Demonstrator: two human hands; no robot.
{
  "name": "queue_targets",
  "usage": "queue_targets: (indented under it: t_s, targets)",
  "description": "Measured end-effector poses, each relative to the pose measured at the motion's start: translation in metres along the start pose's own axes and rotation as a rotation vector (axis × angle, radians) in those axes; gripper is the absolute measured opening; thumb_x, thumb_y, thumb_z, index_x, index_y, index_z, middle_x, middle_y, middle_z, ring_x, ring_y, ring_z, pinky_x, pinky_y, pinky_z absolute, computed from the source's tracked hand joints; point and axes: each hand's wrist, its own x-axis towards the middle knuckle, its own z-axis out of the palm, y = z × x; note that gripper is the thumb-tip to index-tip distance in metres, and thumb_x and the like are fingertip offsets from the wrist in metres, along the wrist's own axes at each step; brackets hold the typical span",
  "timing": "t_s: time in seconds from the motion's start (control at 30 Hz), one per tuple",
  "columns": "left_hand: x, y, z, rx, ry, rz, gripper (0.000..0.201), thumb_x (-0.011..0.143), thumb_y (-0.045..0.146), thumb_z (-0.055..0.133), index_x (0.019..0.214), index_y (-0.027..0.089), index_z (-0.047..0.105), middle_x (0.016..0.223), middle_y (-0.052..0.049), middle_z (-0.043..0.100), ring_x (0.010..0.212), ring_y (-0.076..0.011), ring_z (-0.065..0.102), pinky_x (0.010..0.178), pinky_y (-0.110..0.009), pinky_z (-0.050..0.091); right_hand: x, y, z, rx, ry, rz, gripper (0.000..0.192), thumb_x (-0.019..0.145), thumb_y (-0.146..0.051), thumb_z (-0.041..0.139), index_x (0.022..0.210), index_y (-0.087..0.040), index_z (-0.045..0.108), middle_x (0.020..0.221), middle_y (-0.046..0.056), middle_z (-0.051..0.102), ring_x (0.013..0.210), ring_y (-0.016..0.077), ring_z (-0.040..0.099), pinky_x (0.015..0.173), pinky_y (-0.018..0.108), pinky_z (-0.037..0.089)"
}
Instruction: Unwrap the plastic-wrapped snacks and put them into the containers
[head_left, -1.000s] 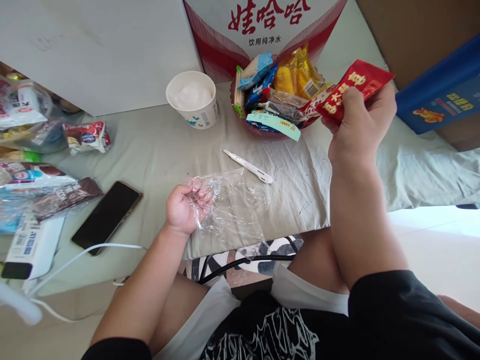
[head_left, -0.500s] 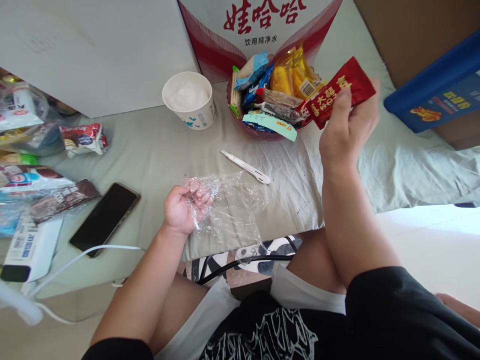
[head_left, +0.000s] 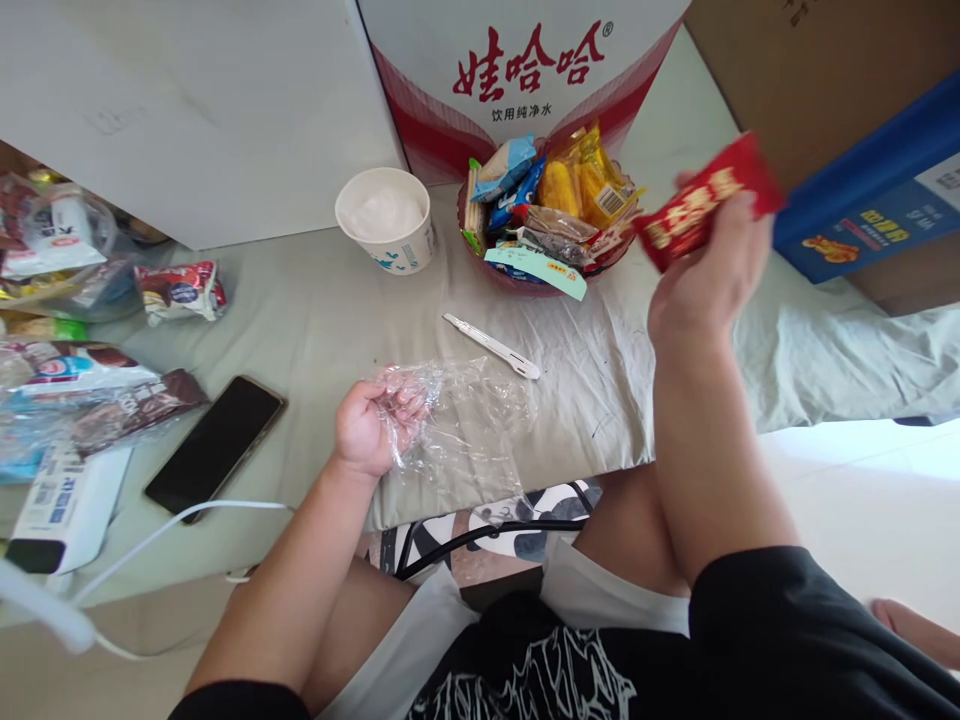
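My left hand is closed on a crumpled sheet of clear plastic wrap, which spreads to the right over the cloth and hangs past its front edge. Raised at the right, my right hand grips a red snack packet with gold lettering, slightly blurred. To the packet's left stands a dark red bowl heaped with wrapped snacks. A pale green paper strip lies across its front. Between the hands and the bowl, a white utility knife rests on the cloth.
A paper cup with white contents stands left of the bowl. Further left lie a phone, a white cable and several bagged snacks. Cartons line the back; a blue box stands at the right.
My right hand has moved a little right with the red packet, away from the bowl, and the packet has tilted. My left hand keeps its hold on the wrap. The view has shifted slightly.
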Motion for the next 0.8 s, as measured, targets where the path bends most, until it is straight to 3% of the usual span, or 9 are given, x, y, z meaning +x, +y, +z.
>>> queue_targets:
  t_s: [0.1, 0.17, 0.23, 0.33, 0.43, 0.57, 0.67, 0.8]
  targets:
    - [-0.001, 0.000, 0.000, 0.002, 0.013, -0.011, 0.017, 0.065, 0.017, 0.053, 0.054, 0.019, 0.040, 0.056, 0.001, 0.039, 0.043, -0.0089, 0.036, 0.046, -0.022, 0.039, 0.011, 0.005, -0.003, 0.077, 0.287, 0.027, 0.033, 0.105, -0.053, 0.028, 0.117, -0.028, 0.047, 0.119, 0.007, 0.059, 0.090, 0.0153, 0.069, 0.064, 0.030, 0.055]
    - [-0.001, 0.001, 0.001, 0.005, 0.024, -0.017, 0.020, 0.068, 0.017, 0.053, 0.055, 0.019, 0.038, 0.056, 0.001, 0.039, 0.043, -0.0091, 0.036, 0.046, -0.022, 0.040, 0.014, 0.010, -0.005, 0.027, 0.308, -0.032, 0.025, 0.104, -0.050, 0.035, 0.114, -0.029, 0.044, 0.106, 0.004, 0.058, 0.076, 0.0146, 0.064, 0.062, 0.030, 0.050]
    - [-0.002, 0.001, 0.001, 0.007, 0.033, -0.018, 0.021, 0.070, 0.017, 0.053, 0.056, 0.020, 0.037, 0.056, 0.001, 0.039, 0.043, -0.0091, 0.035, 0.047, -0.022, 0.040, 0.014, 0.017, -0.006, -0.006, 0.242, -0.114, 0.017, 0.102, -0.041, 0.040, 0.113, -0.028, 0.044, 0.100, 0.003, 0.057, 0.076, 0.0155, 0.062, 0.069, 0.033, 0.051]
    - [-0.001, 0.001, 0.001, 0.017, 0.025, -0.008, 0.020, 0.068, 0.018, 0.053, 0.055, 0.019, 0.038, 0.055, 0.001, 0.039, 0.044, -0.0088, 0.035, 0.047, -0.022, 0.040, 0.011, 0.023, -0.007, -0.091, 0.129, -0.265, 0.011, 0.093, -0.022, 0.045, 0.102, -0.026, 0.050, 0.100, 0.004, 0.060, 0.091, 0.0182, 0.065, 0.087, 0.039, 0.052]
    - [-0.001, 0.000, 0.000, 0.019, 0.002, -0.001, 0.017, 0.065, 0.018, 0.053, 0.054, 0.019, 0.040, 0.056, 0.001, 0.040, 0.044, -0.0086, 0.036, 0.047, -0.022, 0.039, 0.007, 0.019, -0.007, -0.253, 0.123, -0.412, 0.016, 0.082, -0.011, 0.046, 0.085, -0.024, 0.056, 0.091, 0.006, 0.059, 0.095, 0.0207, 0.061, 0.098, 0.043, 0.050]
    - [-0.001, 0.000, 0.000, 0.016, -0.005, -0.004, 0.016, 0.063, 0.019, 0.055, 0.054, 0.019, 0.042, 0.055, 0.001, 0.039, 0.044, -0.0082, 0.035, 0.046, -0.022, 0.039, 0.001, 0.009, -0.007, -0.401, 0.049, -0.369, 0.025, 0.080, -0.007, 0.045, 0.080, -0.022, 0.065, 0.089, 0.008, 0.059, 0.096, 0.0230, 0.059, 0.102, 0.046, 0.049]
    - [-0.001, 0.000, 0.000, 0.025, -0.015, 0.000, 0.017, 0.064, 0.019, 0.055, 0.053, 0.018, 0.041, 0.055, 0.001, 0.039, 0.044, -0.0082, 0.034, 0.047, -0.022, 0.039, -0.003, 0.003, -0.007, -0.454, -0.041, -0.272, 0.031, 0.083, -0.006, 0.043, 0.085, -0.021, 0.070, 0.097, 0.009, 0.061, 0.103, 0.0228, 0.061, 0.107, 0.048, 0.048]
    - [-0.001, 0.000, -0.001, 0.031, -0.018, 0.012, 0.016, 0.064, 0.019, 0.055, 0.053, 0.018, 0.044, 0.055, 0.001, 0.039, 0.044, -0.0084, 0.035, 0.047, -0.022, 0.039, -0.009, 0.002, -0.006, -0.438, -0.191, -0.281, 0.042, 0.088, -0.011, 0.053, 0.122, -0.028, 0.070, 0.133, 0.008, 0.057, 0.134, 0.0225, 0.054, 0.121, 0.049, 0.040]
